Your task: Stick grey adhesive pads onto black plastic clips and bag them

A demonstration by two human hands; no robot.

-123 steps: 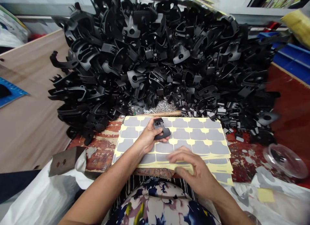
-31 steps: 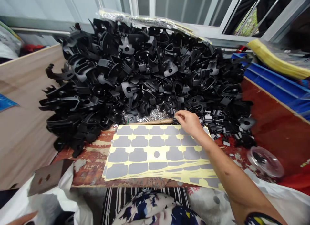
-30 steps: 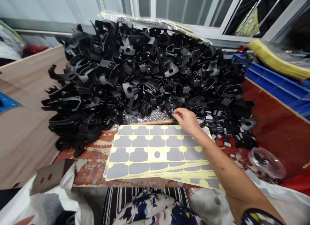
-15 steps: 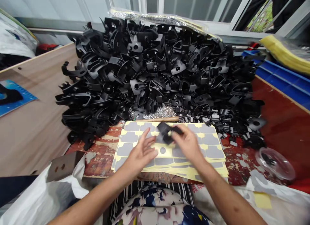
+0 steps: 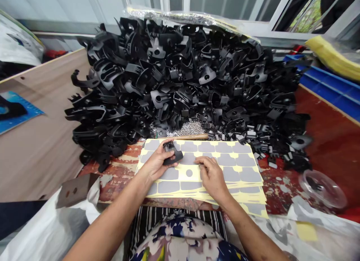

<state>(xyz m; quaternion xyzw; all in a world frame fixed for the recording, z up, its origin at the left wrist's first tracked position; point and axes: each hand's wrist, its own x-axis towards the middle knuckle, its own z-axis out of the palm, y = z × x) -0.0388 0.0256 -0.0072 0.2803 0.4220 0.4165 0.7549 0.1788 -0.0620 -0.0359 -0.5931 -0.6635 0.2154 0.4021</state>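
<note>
A black plastic part [image 5: 174,156] with a curved edge is in my left hand [image 5: 157,162], its thumb and fingers closed around it above the left half of the sheets. My right hand [image 5: 210,174] rests over the top sheet of grey stickers [image 5: 189,146], right of the round grey spot. Its fingers are curled, with the tips together at the edge of a grey sticker [image 5: 188,158]; whether they grip it is hidden. The yellow-backed sheets lie in an uneven stack in front of me.
Behind the sheets rises a large heap of black plastic parts [image 5: 168,77]. Small metal pieces [image 5: 191,129] and a wooden stick [image 5: 192,137] lie at its foot. A clear plastic tub [image 5: 323,189] stands right; a brown block [image 5: 75,189] sits left. A blue crate [image 5: 332,84] is far right.
The black part has passed from my right hand to my left, which has closed on it. My right hand has come down to the sticker sheet.
</note>
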